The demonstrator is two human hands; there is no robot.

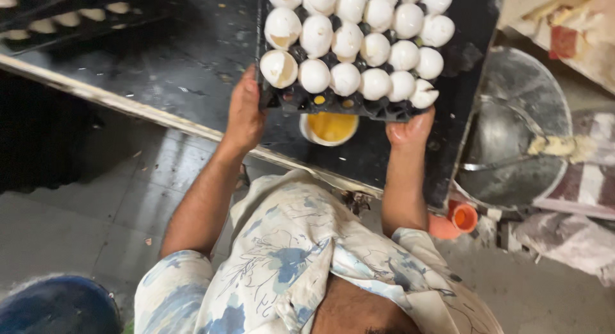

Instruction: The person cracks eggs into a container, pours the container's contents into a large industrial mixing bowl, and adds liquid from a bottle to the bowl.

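I hold a dark egg tray [333, 104] by its near edge with both hands. My left hand [244, 113] grips the left corner and my right hand [410, 127] grips the right corner. The tray is filled with several white eggshells [346, 79], some cracked open and hollow. It is held tilted above a small white bowl [306, 130] of yellow liquid egg [330, 125], which stands on the black table [192, 58] and is partly hidden under the tray.
A large metal bowl [512, 135] with a whisk and batter sits on the right. An orange cup [464, 217] lies on the floor below it. More egg trays [57, 20] are at the far left. A blue tub [57, 305] stands at bottom left.
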